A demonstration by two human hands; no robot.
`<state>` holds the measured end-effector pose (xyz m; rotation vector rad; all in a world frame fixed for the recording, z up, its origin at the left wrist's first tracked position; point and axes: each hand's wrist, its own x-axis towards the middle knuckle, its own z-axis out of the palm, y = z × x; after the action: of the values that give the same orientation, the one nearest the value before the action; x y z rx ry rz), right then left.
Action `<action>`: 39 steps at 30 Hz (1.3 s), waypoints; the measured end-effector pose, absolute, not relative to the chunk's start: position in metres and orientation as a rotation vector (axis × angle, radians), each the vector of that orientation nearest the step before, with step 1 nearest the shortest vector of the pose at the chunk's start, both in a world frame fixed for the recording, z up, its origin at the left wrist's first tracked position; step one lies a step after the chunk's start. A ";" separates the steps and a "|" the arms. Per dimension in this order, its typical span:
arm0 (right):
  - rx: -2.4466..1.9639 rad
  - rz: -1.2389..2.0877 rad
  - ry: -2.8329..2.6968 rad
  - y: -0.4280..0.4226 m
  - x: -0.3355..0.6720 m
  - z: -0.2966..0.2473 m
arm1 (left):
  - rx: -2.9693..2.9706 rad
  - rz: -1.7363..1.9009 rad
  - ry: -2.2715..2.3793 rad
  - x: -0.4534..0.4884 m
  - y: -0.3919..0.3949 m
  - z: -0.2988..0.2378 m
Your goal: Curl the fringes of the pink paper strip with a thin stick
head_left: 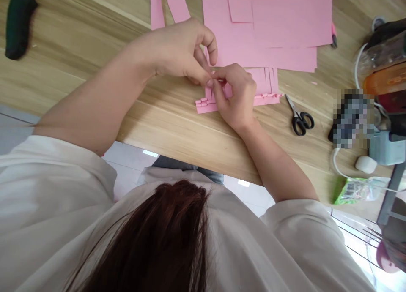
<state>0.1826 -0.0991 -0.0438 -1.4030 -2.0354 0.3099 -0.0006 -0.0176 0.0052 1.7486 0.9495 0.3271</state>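
Pink strip lies beside scissors (packet contents unclear).

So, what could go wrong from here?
The left hand and right hand work close together over the folded pink strip, so a hard pinch might crush or tear it. The scissors lie just off the strip's right end; a sweep of the right hand could knock them.

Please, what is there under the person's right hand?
A pink paper strip with small raised folds emerges on both sides of the right hand; flat pink paper shows just beyond it. The strip's middle, covered by the hand, cannot be seen.
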 end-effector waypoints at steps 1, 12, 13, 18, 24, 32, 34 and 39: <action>-1.416 0.304 -2.038 -0.099 0.183 -0.044 | 1.735 0.326 0.964 0.000 -0.018 0.007; -1.408 0.377 -2.028 -0.097 0.185 -0.046 | 1.752 0.421 1.007 0.002 -0.022 0.008; -1.403 0.370 -2.024 -0.097 0.185 -0.046 | 1.749 0.428 0.993 0.002 -0.022 0.008; -1.398 0.303 -2.026 -0.099 0.183 -0.044 | 1.764 0.445 0.984 0.003 -0.021 0.006; -1.362 0.344 -2.062 -0.101 0.183 -0.040 | 1.813 0.458 0.961 0.002 -0.022 0.004; -1.379 0.309 -2.061 -0.103 0.182 -0.038 | 1.764 0.447 0.874 0.003 -0.022 0.006; -1.411 0.282 -2.036 -0.103 0.182 -0.039 | 1.732 0.427 0.861 0.001 -0.021 0.006; -1.403 0.276 -1.977 -0.100 0.183 -0.043 | 1.740 0.393 0.977 0.003 -0.024 0.010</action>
<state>0.1829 -0.1001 -0.0425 -1.4025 -1.9772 0.2759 0.0028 -0.0243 0.0096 1.7399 0.9771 0.3934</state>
